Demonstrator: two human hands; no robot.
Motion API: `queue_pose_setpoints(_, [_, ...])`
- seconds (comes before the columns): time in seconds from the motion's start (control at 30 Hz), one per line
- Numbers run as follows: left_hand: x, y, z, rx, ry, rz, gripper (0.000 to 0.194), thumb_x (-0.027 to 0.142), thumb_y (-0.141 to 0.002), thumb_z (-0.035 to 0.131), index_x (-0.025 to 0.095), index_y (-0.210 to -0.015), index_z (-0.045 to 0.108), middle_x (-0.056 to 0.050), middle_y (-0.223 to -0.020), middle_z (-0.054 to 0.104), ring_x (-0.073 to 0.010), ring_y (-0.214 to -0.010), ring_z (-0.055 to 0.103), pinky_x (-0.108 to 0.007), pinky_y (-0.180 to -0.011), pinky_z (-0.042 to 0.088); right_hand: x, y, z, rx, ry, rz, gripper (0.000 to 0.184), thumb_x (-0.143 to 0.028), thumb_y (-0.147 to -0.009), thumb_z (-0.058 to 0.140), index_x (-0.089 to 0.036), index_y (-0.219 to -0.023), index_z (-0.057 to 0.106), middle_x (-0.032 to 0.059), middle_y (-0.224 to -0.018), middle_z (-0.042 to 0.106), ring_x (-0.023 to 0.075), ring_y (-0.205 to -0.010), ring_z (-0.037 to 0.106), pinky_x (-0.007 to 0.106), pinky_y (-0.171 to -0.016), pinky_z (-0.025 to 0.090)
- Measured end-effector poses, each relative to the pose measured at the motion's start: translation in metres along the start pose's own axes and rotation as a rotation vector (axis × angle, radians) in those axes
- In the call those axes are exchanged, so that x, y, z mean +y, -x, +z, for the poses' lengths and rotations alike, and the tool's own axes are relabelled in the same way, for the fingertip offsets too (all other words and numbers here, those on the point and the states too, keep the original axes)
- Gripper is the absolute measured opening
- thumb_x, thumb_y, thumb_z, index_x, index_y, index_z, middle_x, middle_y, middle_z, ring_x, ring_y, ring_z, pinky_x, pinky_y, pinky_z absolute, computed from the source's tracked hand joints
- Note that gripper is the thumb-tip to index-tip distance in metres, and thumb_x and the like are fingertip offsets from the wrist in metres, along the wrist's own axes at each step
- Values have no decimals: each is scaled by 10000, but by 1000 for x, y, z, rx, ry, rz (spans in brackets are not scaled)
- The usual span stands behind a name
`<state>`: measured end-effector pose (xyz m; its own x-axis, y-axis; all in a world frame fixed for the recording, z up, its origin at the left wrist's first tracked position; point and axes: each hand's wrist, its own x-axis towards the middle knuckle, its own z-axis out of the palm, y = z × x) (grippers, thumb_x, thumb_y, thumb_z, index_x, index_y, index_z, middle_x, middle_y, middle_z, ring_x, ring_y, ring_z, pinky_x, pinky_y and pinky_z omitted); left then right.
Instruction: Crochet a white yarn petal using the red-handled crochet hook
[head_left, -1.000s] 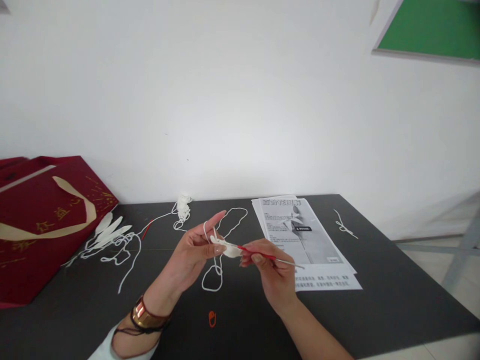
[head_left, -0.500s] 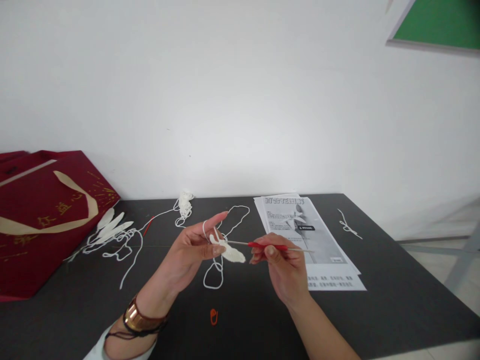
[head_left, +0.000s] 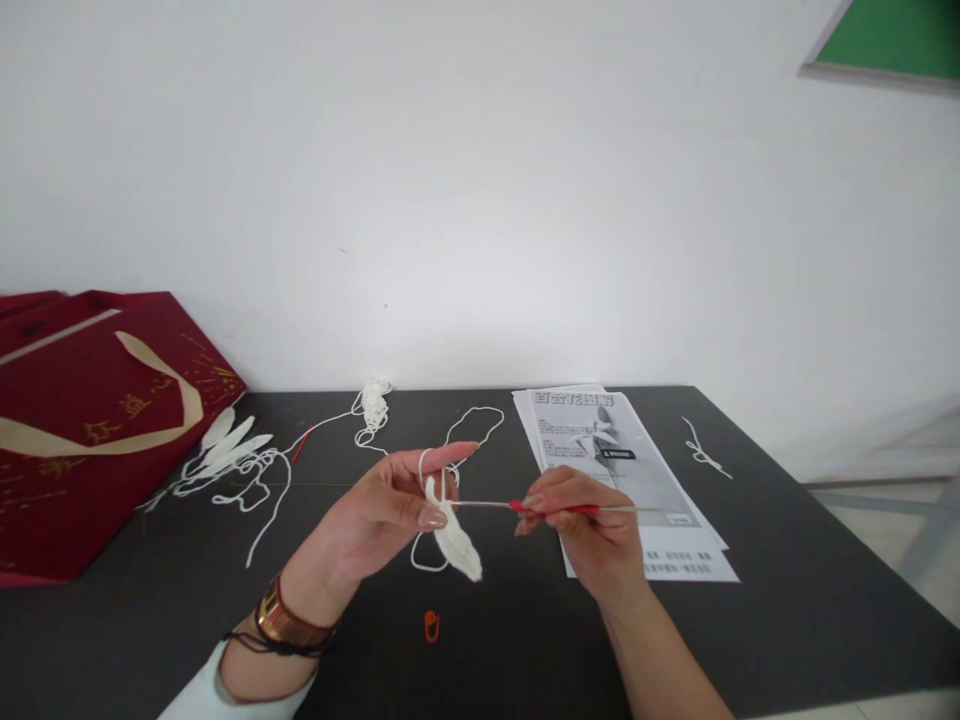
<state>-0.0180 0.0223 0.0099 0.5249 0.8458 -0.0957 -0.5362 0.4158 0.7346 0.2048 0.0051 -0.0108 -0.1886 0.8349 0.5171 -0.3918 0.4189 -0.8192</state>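
Note:
My left hand (head_left: 401, 505) pinches a white crochet piece (head_left: 459, 545) between thumb and fingers, its tapered end hanging down to the right. White yarn (head_left: 422, 468) loops round the outstretched index finger and runs to the piece. My right hand (head_left: 589, 525) is closed round the red grip of a crochet hook (head_left: 559, 508). The hook's thin metal shaft points left and reaches the top edge of the piece by the left fingers; its tip is hidden there. Below the hands an orange stitch marker (head_left: 432, 627) lies on the black table (head_left: 517, 650).
At the left stands a dark red bag (head_left: 90, 480) with a cream ribbon handle. Beside it lie several white petal-shaped pieces (head_left: 229, 447) with loose yarn tails and a red stick (head_left: 302, 444). A yarn bundle (head_left: 375, 403) sits near the wall. Printed sheets (head_left: 645, 470) and a yarn scrap (head_left: 705, 458) lie right.
The crochet piece has swung so its free end points more downward. My right hand with the hook has shifted slightly right and down. The whole view has moved a little.

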Motion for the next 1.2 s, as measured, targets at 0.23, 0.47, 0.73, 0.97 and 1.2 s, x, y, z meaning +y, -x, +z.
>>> queue_pose_setpoints(0.23, [-1,2,-2,-28,-117,-24,544,57,-537,803,208,-1059,766,14,-609,627,-95,-572,508,-199,-541,390,0,-3,1,71,-171,119,85,-259,-836,716,-196,-859,768,26,-737,706,127,-618,689,213,-552,594])
queue_pose_setpoints(0.47, [-3,4,0,-32,-307,99,410,146,-615,837,288,-996,785,15,-631,632,-97,-569,509,-215,-540,382,8,-8,8,248,-435,436,183,-322,-760,784,-141,-758,755,0,-532,689,83,-391,609,151,-413,561])
queue_pose_setpoints(0.73, [-14,-1,4,82,-803,540,402,118,-779,712,303,-1135,732,-32,-779,663,-183,-752,554,-307,-695,431,19,-10,14,389,-583,616,194,-283,-696,829,-134,-783,741,-23,-553,683,52,-401,579,116,-427,553])
queue_pose_setpoints(0.97, [-28,-9,3,227,-804,516,475,123,-767,730,318,-1198,692,10,-741,628,-156,-731,524,-289,-745,424,18,-9,19,439,-454,522,234,-337,-725,806,-129,-814,748,-4,-577,697,72,-448,616,153,-476,575])
queue_pose_setpoints(1.2, [-38,-14,7,387,-479,369,597,164,-718,791,289,-1280,630,47,-679,589,-115,-662,512,-249,-695,418,17,3,28,447,11,230,141,-306,-848,692,-185,-877,759,32,-728,745,126,-557,680,227,-551,592])
